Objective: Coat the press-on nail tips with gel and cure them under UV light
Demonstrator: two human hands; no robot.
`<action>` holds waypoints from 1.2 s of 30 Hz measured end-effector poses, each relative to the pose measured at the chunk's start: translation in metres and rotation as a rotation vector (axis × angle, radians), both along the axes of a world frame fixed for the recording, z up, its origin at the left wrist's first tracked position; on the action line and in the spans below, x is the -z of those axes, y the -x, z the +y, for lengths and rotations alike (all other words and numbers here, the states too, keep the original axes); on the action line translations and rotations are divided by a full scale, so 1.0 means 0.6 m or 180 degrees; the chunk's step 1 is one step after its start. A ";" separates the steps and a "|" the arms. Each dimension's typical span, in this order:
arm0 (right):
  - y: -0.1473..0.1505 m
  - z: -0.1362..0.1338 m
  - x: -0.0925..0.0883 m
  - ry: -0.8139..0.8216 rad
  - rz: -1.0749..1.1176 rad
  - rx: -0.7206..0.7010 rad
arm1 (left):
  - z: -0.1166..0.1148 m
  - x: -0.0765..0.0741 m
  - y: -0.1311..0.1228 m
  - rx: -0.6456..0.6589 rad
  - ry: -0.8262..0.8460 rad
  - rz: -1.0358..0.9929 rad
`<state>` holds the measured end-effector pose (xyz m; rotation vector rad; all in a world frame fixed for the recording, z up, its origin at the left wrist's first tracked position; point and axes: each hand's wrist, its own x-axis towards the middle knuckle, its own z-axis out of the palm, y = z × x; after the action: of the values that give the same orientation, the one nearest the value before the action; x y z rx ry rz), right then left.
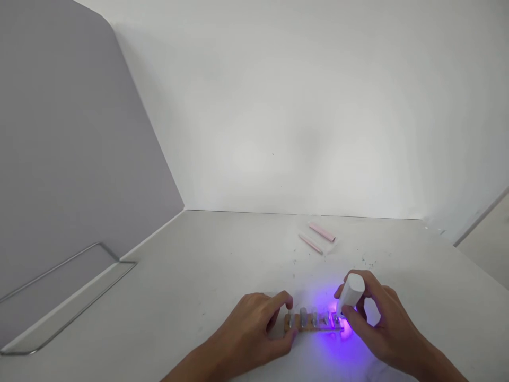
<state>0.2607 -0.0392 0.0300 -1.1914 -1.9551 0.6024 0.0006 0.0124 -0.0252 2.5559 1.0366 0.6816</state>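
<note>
A narrow brown strip [308, 323] lies on the white table, bearing several clear, nail-shaped pieces [303, 317] in a row. My left hand [260, 329] grips the strip's left end between thumb and index finger. In my right hand [382, 323] is a small white lamp [353, 289], tilted over the strip's right end. Violet light from the lamp falls on the rightmost pieces and spreads over the table around them. The lamp's lower end is partly hidden by my right thumb.
On the white table [191, 265], beyond the strip, lie a pink pen-like stick [310, 244] and a pink tube [322, 232], with small dark specks nearby. A wire frame [85, 307] stands at the left by a grey panel [79, 132]. A white wall [278, 106] rises behind.
</note>
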 end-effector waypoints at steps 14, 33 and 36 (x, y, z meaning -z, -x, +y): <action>-0.001 -0.002 0.003 -0.0042 -0.0056 0.0083 | 0.003 -0.003 0.005 -0.0003 0.0177 0.0232; 0.002 -0.005 0.005 0.0260 0.0109 0.0274 | 0.006 -0.008 0.006 -0.0039 0.0715 0.0406; 0.007 -0.007 0.004 0.0274 0.0181 0.0426 | 0.007 -0.010 0.006 -0.0036 0.0734 0.0401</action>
<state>0.2565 -0.0435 0.0273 -1.3319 -1.8016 0.6488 -0.0032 0.0169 -0.0195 2.4184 1.1005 0.3823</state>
